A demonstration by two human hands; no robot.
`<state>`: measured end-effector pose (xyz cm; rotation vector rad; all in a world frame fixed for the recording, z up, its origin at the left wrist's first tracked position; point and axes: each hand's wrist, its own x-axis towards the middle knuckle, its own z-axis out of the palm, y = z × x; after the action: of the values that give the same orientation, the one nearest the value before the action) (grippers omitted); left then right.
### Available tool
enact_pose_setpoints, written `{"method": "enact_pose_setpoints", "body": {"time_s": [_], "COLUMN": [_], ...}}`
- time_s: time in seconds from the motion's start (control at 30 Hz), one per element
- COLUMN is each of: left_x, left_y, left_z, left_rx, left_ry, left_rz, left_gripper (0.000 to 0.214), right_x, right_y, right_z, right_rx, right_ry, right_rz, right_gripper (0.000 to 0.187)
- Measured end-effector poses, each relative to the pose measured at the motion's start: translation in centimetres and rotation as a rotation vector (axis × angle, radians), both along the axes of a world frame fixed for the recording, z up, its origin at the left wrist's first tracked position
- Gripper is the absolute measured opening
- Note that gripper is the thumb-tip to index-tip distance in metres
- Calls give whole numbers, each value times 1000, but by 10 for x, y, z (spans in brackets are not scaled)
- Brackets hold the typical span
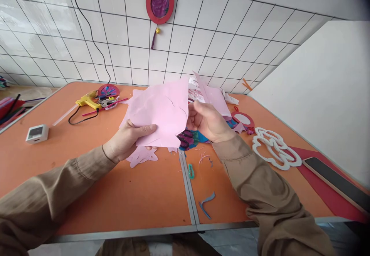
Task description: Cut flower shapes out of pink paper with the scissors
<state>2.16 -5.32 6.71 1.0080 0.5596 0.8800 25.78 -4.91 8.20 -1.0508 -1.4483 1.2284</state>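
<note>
My left hand (131, 137) grips the lower left edge of a pink paper sheet (162, 111), thumb on top, and holds it up above the orange table (124, 194). Behind the sheet's right edge, my right hand (208, 120) has its fingers curled and seems to pinch that edge; scissors with dark handles (185, 137) lie just below it. A pink cut-out shape (142, 156) rests on the table under my left hand. More pink paper (214, 96) lies behind the right hand.
A yellow glue gun (86, 101) with a black cord lies at the back left beside a red round craft (108, 91). A small white device (37, 133) sits far left. A white cut-out flower (274, 148), red sheet (323, 186) and dark phone (338, 183) lie right. Paper scraps (206, 204) dot the front.
</note>
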Motion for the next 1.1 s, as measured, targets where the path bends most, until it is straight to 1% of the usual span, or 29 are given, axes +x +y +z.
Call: {"method": "enact_pose_setpoints", "body": {"time_s": [0.03,0.07,0.13,0.27,0.37,0.47,0.6,0.67,0.77,0.83,0.97,1.03,1.1], "left_x": [0,0,1,3,3,3,4,4,3,1,-4,-5,-5], "left_y": [0,0,0,-1,-3,-3,-2,-2,-2,0,5,9,11], "left_z": [-1,-2,-3,-4,-5,-7,-9,-10,-10,-9,-6,-6,-7], "left_rx": [-5,-9,-10,-4,-18,-22,-1,5,22,53,111,93,61], "left_ry": [2,4,4,6,41,75,87,89,94,117,136,108,105], "left_rz": [0,-3,-12,-3,-21,-18,22,19,-29,-67,-121,-101,-39], "left_gripper": [15,15,15,19,21,22,25,25,22,24,44,49,44], "right_x": [-3,-6,-14,-31,-37,-40,-40,-40,-39,-37,-35,-35,-34], "right_y": [-4,-8,-16,-26,-27,-26,-25,-23,-20,-19,-18,-18,-18], "right_z": [2,2,2,-4,-9,-13,-18,-20,-23,-24,-25,-26,-27], "right_rx": [-21,-26,-20,-74,-112,-84,-64,-22,52,78,102,104,107], "right_ry": [82,105,107,127,122,91,42,34,24,20,12,13,21], "right_rz": [42,78,93,-12,-66,-100,-136,-156,-166,-155,-153,-168,-183], "right_gripper": [54,56,51,37,32,32,31,28,24,23,21,20,19]}}
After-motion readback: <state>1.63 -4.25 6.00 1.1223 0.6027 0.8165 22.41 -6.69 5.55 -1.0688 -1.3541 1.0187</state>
